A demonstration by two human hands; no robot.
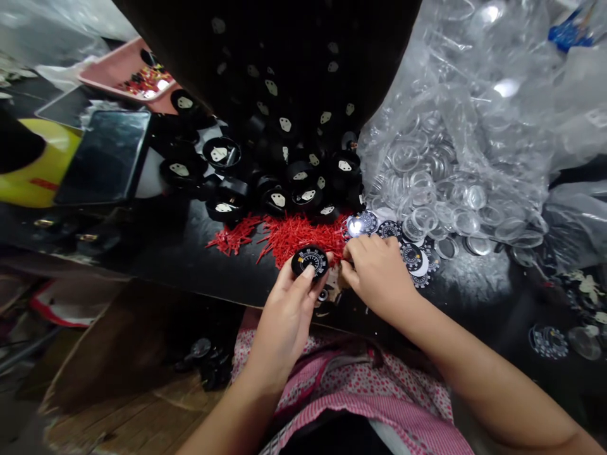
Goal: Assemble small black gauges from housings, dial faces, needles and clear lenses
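In my left hand (288, 303) is a small round black gauge (309, 254), its printed dial facing up and my thumb lying across the lower part of the face. My right hand (377, 270) is just to the right of it, fingers curled together at the edge of a heap of thin red pointers (296, 234). What those fingertips hold, if anything, is hidden. Beyond and beside the right hand lie loose black dial discs (411, 256) with white markings. Several black gauge housings (306, 193) with pale plates inside are piled behind the pointers.
Clear round covers (427, 218) spill from a large plastic bag (474, 120) at the right. A big dark container (284, 57) leans over the housings. At the left are a dark tablet-like slab (107, 158), a yellow object (57, 151) and a pink tray (111, 72) of small parts.
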